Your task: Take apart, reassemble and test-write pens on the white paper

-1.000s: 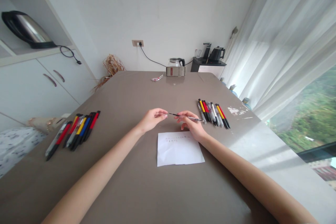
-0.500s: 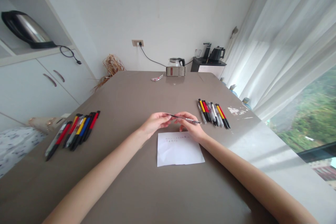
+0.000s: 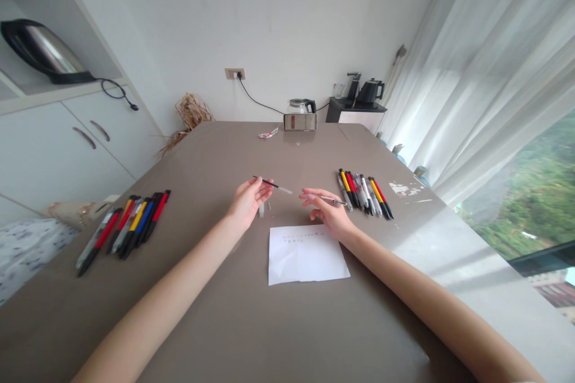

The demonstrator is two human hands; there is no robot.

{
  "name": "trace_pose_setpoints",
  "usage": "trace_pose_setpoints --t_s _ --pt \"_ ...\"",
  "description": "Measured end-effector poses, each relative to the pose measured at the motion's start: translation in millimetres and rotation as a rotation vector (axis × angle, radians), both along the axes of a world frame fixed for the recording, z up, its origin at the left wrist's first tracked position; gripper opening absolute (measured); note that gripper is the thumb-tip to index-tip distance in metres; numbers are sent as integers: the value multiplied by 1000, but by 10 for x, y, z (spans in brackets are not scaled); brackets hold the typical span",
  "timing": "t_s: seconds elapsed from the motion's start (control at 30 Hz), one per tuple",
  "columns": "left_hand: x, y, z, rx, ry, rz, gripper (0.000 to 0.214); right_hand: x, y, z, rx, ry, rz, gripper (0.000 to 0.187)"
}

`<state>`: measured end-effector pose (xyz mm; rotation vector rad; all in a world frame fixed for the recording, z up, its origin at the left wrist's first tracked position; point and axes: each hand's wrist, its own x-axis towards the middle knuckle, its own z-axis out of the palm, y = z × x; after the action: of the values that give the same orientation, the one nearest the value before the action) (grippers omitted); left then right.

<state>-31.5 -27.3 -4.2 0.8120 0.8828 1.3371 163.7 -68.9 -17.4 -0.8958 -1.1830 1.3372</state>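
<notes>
Black and thin, a refill [image 3: 272, 184] is pinched in the left hand [image 3: 248, 202], lifted above mid-worktop. The right hand [image 3: 324, 210] grips a pen barrel [image 3: 333, 200] just beside the pens [image 3: 365, 192] near the right edge. Paper [image 3: 306, 255] lies below both hands; bare worktop [image 3: 251, 323] runs to the near edge.

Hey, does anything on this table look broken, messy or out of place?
The pen is in two pieces: the left hand holds a thin refill, the right hand the clear barrel. Small loose parts lie between them. White scuffs mark the table by the right-hand pens.
</notes>
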Motion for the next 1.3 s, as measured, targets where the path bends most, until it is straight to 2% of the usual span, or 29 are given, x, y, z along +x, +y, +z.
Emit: trace_pose_setpoints --t_s 0.13,0.4,0.63,0.77,0.9,1.07,1.2,1.3 --pt "-64 43 -44 81 264 62 21 21 26 -12 -43 37 -27 29" --pt "-1 58 -138 206 817 30 32 41 74 -54 -49 94 -58 21" --pt "73 154 -46 207 1578 21 30 48 107 -84 -52 57 -82 24" --pt "148 196 -47 209 1828 -47 28 51 109 -77 -77 66 -88 25" --pt "197 200 -89 245 1891 -53 29 51 116 -81 -95 71 -92 26" --pt "177 174 -118 288 1870 -34 29 54 127 -105 -102 75 -95 26" --pt "149 133 -122 323 1766 45 27 63 125 -106 -91 62 -105 26" --pt "190 84 -82 375 1586 147 30 73 127 -74 -87 36 -116 28"
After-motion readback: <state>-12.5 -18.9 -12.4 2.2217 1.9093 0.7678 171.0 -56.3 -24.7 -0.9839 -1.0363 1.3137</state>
